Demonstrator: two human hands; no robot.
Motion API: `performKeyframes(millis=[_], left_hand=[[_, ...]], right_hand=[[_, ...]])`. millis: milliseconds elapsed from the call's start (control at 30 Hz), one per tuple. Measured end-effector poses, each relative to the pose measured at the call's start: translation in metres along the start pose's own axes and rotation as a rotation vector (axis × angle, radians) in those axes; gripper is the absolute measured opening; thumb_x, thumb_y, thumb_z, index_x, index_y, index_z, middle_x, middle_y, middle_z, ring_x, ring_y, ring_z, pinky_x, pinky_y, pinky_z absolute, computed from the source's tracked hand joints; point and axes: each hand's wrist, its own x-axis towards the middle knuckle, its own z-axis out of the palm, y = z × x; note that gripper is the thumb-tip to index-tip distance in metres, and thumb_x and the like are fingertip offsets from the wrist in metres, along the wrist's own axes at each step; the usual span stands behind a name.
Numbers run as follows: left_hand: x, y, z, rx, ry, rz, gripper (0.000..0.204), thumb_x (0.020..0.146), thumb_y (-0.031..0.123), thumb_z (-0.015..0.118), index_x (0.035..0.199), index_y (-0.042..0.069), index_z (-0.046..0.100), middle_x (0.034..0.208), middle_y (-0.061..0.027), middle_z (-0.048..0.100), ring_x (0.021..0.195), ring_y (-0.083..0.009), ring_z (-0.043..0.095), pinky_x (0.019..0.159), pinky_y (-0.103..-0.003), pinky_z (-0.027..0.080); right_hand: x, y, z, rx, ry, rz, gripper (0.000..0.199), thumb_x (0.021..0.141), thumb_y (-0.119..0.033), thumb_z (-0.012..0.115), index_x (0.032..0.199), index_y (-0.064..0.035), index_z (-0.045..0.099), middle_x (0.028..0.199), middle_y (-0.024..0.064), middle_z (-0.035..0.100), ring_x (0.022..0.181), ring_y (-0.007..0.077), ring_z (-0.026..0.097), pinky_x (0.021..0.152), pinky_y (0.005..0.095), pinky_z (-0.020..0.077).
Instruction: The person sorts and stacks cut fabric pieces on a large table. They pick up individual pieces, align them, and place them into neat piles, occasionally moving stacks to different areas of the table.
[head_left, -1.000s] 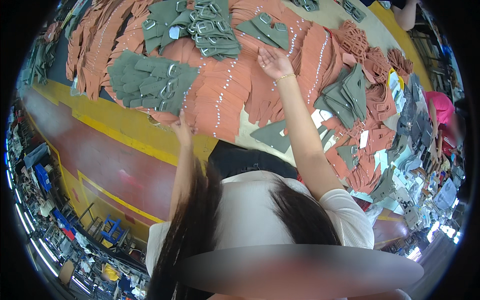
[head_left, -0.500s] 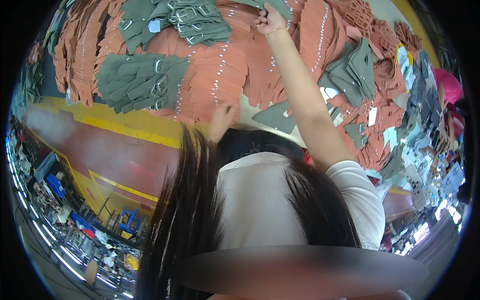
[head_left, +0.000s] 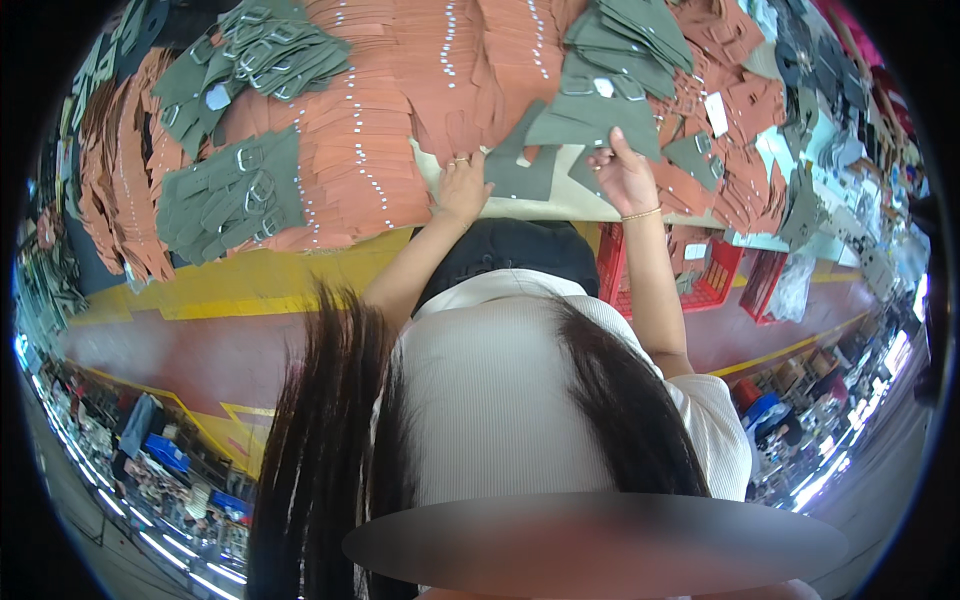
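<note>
My right hand [head_left: 628, 178] pinches the lower edge of a dark green flat panel [head_left: 585, 128], with the thumb on top. Another green cut piece [head_left: 522, 172] with a notch lies on the pale tabletop [head_left: 500, 207], between my hands. My left hand [head_left: 464, 188] rests at the table's near edge, fingers stretched out beside overlapping orange pieces [head_left: 445, 100] marked with small white tags. It holds nothing that I can see. Beyond the panel is a stack of green pieces [head_left: 630, 40], with a green buckled piece [head_left: 605, 85] nearer.
Green buckled straps lie in piles at the left [head_left: 235, 190] and far left [head_left: 280, 50]. More orange pieces [head_left: 745, 190] cover the table's right side. Under the table edge stands a red crate [head_left: 708, 285]. Yellow lines [head_left: 235, 302] cross the reddish floor.
My right hand has come back from the far side of the table with the green panel. My left hand has moved forward onto the table edge. The view has shifted.
</note>
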Motion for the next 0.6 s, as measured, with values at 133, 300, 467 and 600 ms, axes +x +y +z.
performKeyframes(millis=[133, 300, 467, 600], left_hand=[[0.001, 0.000, 0.011, 0.039, 0.020, -0.001, 0.047, 0.072, 0.023, 0.073, 0.109, 0.004, 0.051, 0.105, -0.0162, 0.055, 0.099, -0.0326, 0.056, 0.083, -0.043, 0.045], [0.004, 0.004, 0.014, 0.048, 0.055, -0.056, 0.042, 0.071, 0.021, 0.074, 0.105, 0.003, 0.055, 0.098, -0.0163, 0.060, 0.097, -0.0331, 0.058, 0.082, -0.042, 0.047], [-0.003, 0.033, -0.020, -0.211, -0.171, -0.129, 0.032, 0.081, 0.016, 0.064, 0.107, 0.001, 0.053, 0.104, -0.0223, 0.059, 0.077, -0.0330, 0.065, 0.069, -0.040, 0.051], [-0.004, 0.084, -0.061, -0.707, -0.309, -0.109, 0.026, 0.089, 0.016, 0.056, 0.108, 0.001, 0.048, 0.099, -0.0205, 0.061, 0.064, -0.0270, 0.066, 0.056, -0.031, 0.051]], right_hand=[[-0.021, -0.025, -0.056, 0.145, 0.081, -0.143, 0.016, 0.092, -0.025, 0.058, 0.084, -0.0113, 0.056, 0.066, -0.0021, 0.052, 0.064, 0.0097, 0.049, 0.070, 0.0319, 0.0446], [-0.042, -0.054, -0.088, 0.187, 0.021, -0.297, 0.012, 0.092, -0.023, 0.058, 0.087, -0.0119, 0.055, 0.068, -0.0018, 0.050, 0.065, 0.0098, 0.048, 0.071, 0.0319, 0.0440], [-0.058, -0.061, -0.100, 0.179, 0.092, -0.358, 0.010, 0.092, -0.021, 0.057, 0.093, -0.0115, 0.055, 0.071, -0.0014, 0.051, 0.067, 0.0100, 0.048, 0.072, 0.0337, 0.0451], [-0.077, -0.071, -0.114, 0.115, 0.112, -0.516, 0.011, 0.093, -0.019, 0.056, 0.099, -0.0102, 0.055, 0.076, -0.0020, 0.052, 0.067, 0.0100, 0.048, 0.072, 0.0353, 0.0457]])
